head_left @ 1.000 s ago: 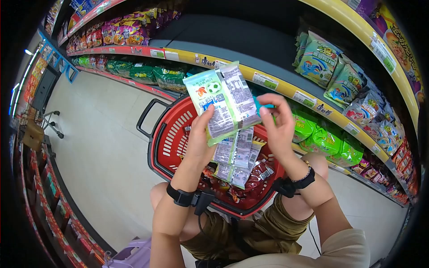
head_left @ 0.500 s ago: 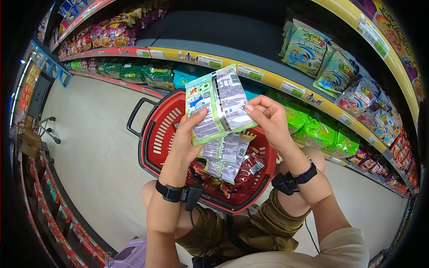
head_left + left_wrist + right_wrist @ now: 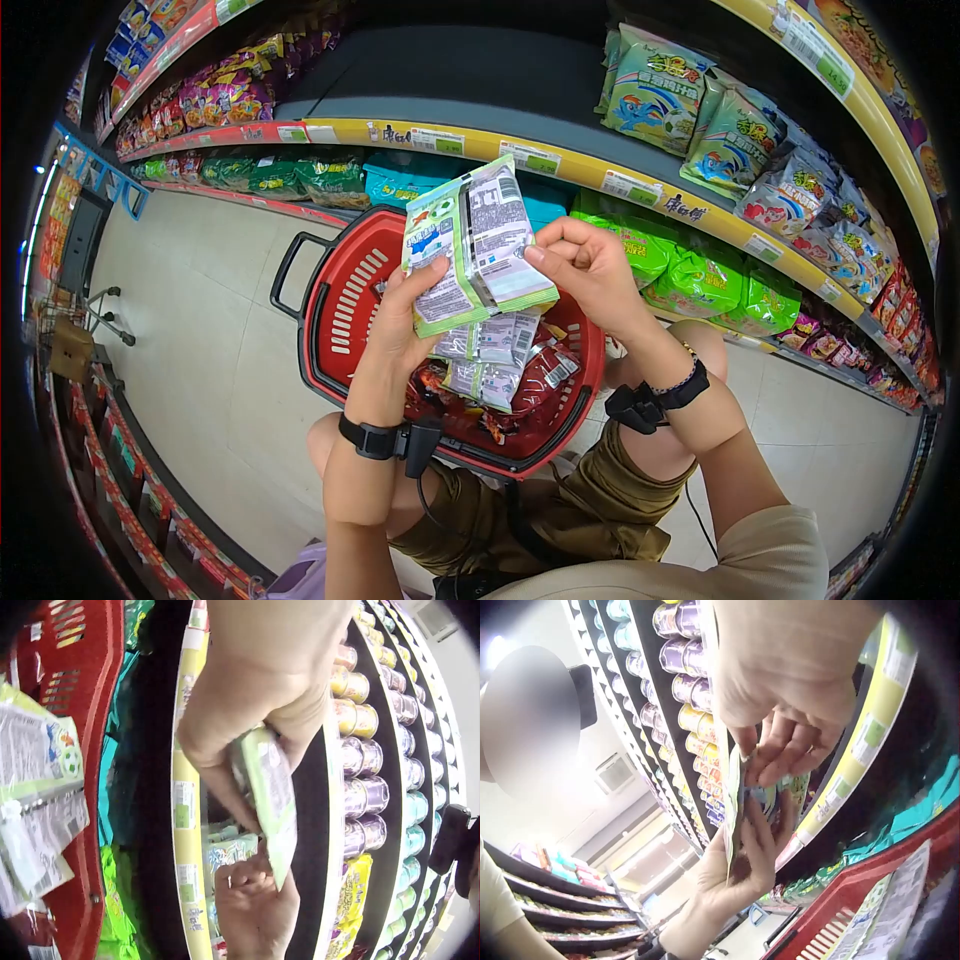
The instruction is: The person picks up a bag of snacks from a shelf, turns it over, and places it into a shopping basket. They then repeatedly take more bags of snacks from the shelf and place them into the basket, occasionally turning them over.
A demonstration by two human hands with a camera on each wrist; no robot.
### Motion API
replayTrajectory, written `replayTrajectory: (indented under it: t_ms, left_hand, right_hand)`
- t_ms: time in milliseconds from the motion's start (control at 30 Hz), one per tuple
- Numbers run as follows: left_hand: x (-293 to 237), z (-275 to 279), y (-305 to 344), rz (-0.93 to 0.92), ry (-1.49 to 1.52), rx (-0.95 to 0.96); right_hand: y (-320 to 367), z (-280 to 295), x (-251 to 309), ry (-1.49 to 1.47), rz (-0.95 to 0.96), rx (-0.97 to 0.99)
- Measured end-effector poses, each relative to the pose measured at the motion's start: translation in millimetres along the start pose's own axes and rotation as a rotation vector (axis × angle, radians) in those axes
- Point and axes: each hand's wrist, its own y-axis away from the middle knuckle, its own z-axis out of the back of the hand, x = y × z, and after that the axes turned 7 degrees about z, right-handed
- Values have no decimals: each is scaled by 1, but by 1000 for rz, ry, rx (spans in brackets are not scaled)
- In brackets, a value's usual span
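A green-and-white foil snack packet [image 3: 490, 225], its printed back with a football picture facing up, is held above the red shopping basket [image 3: 318, 345]. My left hand [image 3: 392, 325] grips its lower left side, thumb across the front and fingers behind. At its right edge my right hand [image 3: 592, 272] pinches the packet between thumb and index finger. The left wrist view shows the packet [image 3: 271, 799] edge-on between both hands. Similar packets [image 3: 485, 383] lie in the basket below, beside a dark red packet [image 3: 548, 385].
A shelf with a yellow price-tag edge [image 3: 590, 178] runs past the basket. It bears green pony-printed packets [image 3: 650, 95] and purple packets [image 3: 215, 100]. Bright green packets [image 3: 700, 282] fill the shelf below. Tubs [image 3: 365, 754] line higher shelves in the left wrist view.
My right hand has moved in from beside the packet and now pinches its right edge. The packet stays in my left hand. The head view has shifted slightly.
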Motion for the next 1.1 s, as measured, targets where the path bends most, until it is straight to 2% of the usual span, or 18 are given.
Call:
replayTrajectory:
  t_ms: [33,100,167,233,267,300,333,367,400,433,500,533,600,667,767,967,1033,1100]
  left_hand:
    - [-2,-1,0,4,-5,9]
    - [-6,-1,-2,-103,-492,-144]
    - [-9,17,2,-68,-664,-134]
    - [-11,20,4,-91,-1259,-78]
    - [-15,10,10,109,-1432,-225]
    - [-11,13,10,105,-1438,-209]
    - [-5,21,12,-72,-1614,-296]
    - [-3,25,10,-261,-1780,-389]
    - [-5,21,4,-269,-1697,-270]
    - [-5,12,-4,-284,-1706,-263]
    - [1,-17,-27,-342,-1520,-94]
    - [4,-36,-43,-352,-1521,-90]
    - [7,-81,-80,-306,-1274,14]
    - [11,-114,-126,-423,-1358,1]
    - [20,-142,-193,-440,-1200,-118]
    - [28,-168,-205,-338,-958,-29]
    - [32,-157,-211,-363,-1070,-67]
    - [39,-151,-207,-733,-1127,-180]
  right_hand:
    - [-1,4,2,154,-51,32]
    - [-2,13,6,321,-93,44]
    - [-3,25,-1,669,-101,297]
    - [-1,31,-4,884,-195,462]
    - [0,33,-1,1002,-174,440]
    - [2,35,2,1120,-154,421]
    - [-2,40,3,1127,-153,411]
    - [-9,48,1,1096,27,149]
    - [-16,56,2,1045,209,-114]
    - [-23,62,11,1141,220,-279]
    - [-42,92,15,1280,619,-494]
    - [-48,101,14,1284,628,-497]
    - [-57,116,12,1145,512,-721]
    - [-61,123,10,1104,494,-743]
    - [-64,123,11,1048,460,-759]
    - [-63,131,14,887,347,-680]
    - [-65,132,9,715,405,-676]
    - [-65,129,7,598,430,-671]
